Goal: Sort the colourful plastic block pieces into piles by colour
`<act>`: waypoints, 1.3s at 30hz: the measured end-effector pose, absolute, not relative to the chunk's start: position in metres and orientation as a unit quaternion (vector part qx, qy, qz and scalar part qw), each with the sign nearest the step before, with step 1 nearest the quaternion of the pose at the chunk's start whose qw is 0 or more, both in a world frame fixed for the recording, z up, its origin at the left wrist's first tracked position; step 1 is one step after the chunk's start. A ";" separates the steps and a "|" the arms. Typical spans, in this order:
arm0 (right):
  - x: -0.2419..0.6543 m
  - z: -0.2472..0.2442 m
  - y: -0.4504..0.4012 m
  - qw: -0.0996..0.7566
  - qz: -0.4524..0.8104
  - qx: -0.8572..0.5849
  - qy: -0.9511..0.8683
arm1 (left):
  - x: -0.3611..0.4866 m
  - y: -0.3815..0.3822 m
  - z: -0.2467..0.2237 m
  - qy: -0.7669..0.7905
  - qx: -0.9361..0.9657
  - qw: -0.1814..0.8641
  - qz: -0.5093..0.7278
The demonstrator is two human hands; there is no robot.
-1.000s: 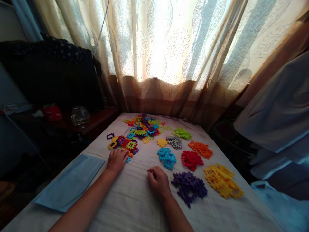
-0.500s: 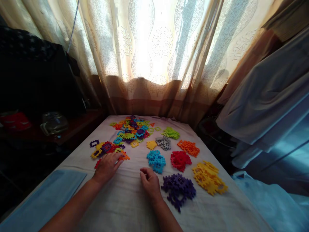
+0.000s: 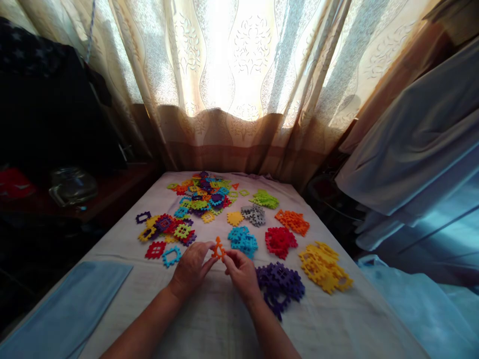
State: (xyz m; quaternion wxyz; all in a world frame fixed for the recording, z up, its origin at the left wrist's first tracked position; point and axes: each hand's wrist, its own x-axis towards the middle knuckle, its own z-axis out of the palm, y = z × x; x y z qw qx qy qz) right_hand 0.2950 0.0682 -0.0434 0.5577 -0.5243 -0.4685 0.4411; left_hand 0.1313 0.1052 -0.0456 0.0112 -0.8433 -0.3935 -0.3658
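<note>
Between my two hands is an orange triangular interlocking piece [image 3: 219,250] with an open middle. The fingertips of my left hand [image 3: 192,263] pinch its left side. My right hand [image 3: 242,271] has its thumb and fingers closed at the right lower corner. Just left of my left hand lie a light blue square frame piece [image 3: 171,256] and a red window-shaped piece [image 3: 154,250]. A light blue pile [image 3: 243,241] sits beyond my right hand, and a purple pile [image 3: 281,285] is at its right.
Mixed pieces [image 3: 204,197] heap at the table's far left, with a smaller mixed group [image 3: 164,225] nearer. Sorted piles on the right are red [image 3: 280,242], yellow [image 3: 325,267], orange [image 3: 292,222], grey [image 3: 253,215] and green [image 3: 265,198]. A blue folder-like sheet [image 3: 71,304] lies front left.
My left hand has moved right from the mixed group, bringing the orange triangular piece. My right hand has come up slightly and now takes hold of the piece too.
</note>
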 end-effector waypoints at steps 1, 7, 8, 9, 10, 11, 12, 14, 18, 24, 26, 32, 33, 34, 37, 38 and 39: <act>0.297 -0.040 0.069 0.548 0.428 -0.532 -0.483 | 0.131 0.104 -0.045 -0.393 -0.841 0.012 -0.370; 0.372 -0.007 0.110 0.516 0.247 -0.629 -0.527 | 0.114 0.103 -0.065 -0.419 -0.822 0.045 -0.383; 0.393 0.000 0.120 0.505 0.202 -0.660 -0.518 | 0.110 0.104 -0.071 -0.427 -0.819 0.047 -0.380; 0.415 0.006 0.129 0.477 0.156 -0.699 -0.509 | 0.107 0.104 -0.076 -0.436 -0.815 0.048 -0.378; 0.437 0.011 0.138 0.439 0.112 -0.741 -0.496 | 0.105 0.105 -0.080 -0.443 -0.812 0.047 -0.377; 0.458 0.014 0.146 0.396 0.076 -0.782 -0.476 | 0.103 0.106 -0.083 -0.449 -0.810 0.045 -0.376; 0.477 0.017 0.152 0.346 0.054 -0.818 -0.456 | 0.103 0.107 -0.085 -0.452 -0.808 0.044 -0.374; 0.508 0.016 0.161 0.318 0.045 -0.844 -0.430 | 0.103 0.108 -0.086 -0.455 -0.809 0.042 -0.369; 0.541 0.005 0.168 0.284 0.051 -0.869 -0.401 | 0.105 0.109 -0.085 -0.457 -0.811 0.049 -0.361; 0.554 -0.007 0.168 0.265 0.056 -0.880 -0.390 | 0.106 0.109 -0.083 -0.449 -0.816 0.079 -0.355; 0.552 -0.006 0.167 0.271 0.054 -0.877 -0.392 | 0.106 0.109 -0.082 -0.445 -0.818 0.087 -0.354; 0.525 -0.004 0.154 0.316 0.055 -0.845 -0.428 | 0.106 0.110 -0.083 -0.449 -0.816 0.065 -0.359; 0.516 -0.004 0.150 0.325 0.055 -0.837 -0.436 | 0.106 0.110 -0.084 -0.448 -0.815 0.063 -0.362; 0.506 -0.005 0.145 0.332 0.056 -0.830 -0.445 | 0.106 0.109 -0.084 -0.447 -0.814 0.063 -0.365; 0.468 -0.007 0.131 0.372 0.075 -0.786 -0.488 | 0.108 0.107 -0.083 -0.452 -0.809 0.065 -0.371; 0.452 -0.008 0.127 0.393 0.089 -0.761 -0.509 | 0.109 0.106 -0.082 -0.453 -0.809 0.065 -0.370; 0.435 -0.008 0.124 0.414 0.106 -0.732 -0.530 | 0.110 0.105 -0.081 -0.452 -0.809 0.065 -0.371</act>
